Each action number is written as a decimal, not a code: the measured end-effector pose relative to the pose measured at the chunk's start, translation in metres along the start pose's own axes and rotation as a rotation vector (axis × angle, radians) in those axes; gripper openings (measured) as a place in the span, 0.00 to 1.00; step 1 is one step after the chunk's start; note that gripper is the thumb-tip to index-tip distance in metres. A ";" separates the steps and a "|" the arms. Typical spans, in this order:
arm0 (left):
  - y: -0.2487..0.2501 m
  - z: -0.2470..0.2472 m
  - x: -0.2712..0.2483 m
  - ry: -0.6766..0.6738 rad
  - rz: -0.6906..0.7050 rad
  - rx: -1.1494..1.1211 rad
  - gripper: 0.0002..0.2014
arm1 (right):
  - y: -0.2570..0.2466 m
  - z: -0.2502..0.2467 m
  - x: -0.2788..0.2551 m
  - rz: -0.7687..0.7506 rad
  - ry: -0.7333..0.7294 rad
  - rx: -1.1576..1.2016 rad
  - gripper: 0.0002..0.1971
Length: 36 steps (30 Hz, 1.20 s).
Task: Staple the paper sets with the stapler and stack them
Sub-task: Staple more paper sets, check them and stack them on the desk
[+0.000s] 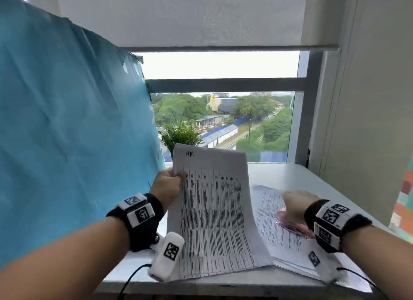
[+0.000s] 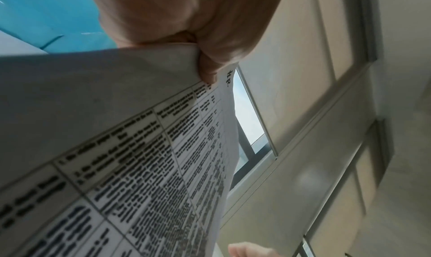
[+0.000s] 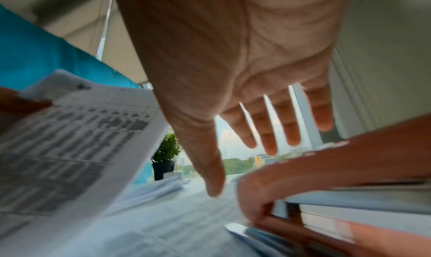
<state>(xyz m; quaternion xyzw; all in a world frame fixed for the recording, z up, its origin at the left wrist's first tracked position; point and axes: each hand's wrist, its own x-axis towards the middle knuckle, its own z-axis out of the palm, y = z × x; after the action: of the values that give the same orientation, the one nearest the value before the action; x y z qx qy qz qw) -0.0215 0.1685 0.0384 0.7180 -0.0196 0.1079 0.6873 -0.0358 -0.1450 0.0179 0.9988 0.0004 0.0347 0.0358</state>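
The left hand (image 1: 167, 185) pinches a thin, curling printed paper set (image 1: 214, 212) at its top corner, lifted above the white desk (image 1: 290, 177). Right of it, the right hand (image 1: 297, 204), fingers (image 3: 268, 131) spread and empty, hovers over the glossy pink stapler (image 1: 292, 226) lying on flat sheets (image 1: 268, 210).

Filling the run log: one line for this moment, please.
left hand: pinches paper set, raised | right hand: open above stapler | stapler: on paper stack
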 end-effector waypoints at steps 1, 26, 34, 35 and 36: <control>-0.003 0.000 -0.001 0.000 -0.002 0.006 0.08 | 0.004 0.004 0.000 0.022 -0.064 -0.061 0.23; 0.037 0.054 -0.056 -0.196 0.241 0.086 0.15 | -0.114 -0.108 0.012 -0.266 0.911 1.723 0.17; 0.035 0.061 -0.061 -0.214 0.307 0.126 0.16 | -0.117 -0.110 0.010 -0.099 1.004 1.396 0.18; 0.034 0.062 -0.062 -0.215 0.306 0.121 0.16 | -0.116 -0.111 0.009 -0.096 0.995 1.378 0.19; 0.033 0.062 -0.062 -0.213 0.301 0.113 0.15 | -0.116 -0.111 0.009 -0.092 0.989 1.361 0.19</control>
<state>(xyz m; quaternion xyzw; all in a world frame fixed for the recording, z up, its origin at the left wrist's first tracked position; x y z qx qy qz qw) -0.0799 0.0982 0.0577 0.7518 -0.1933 0.1339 0.6160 -0.0342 -0.0218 0.1203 0.6709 0.0776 0.4590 -0.5772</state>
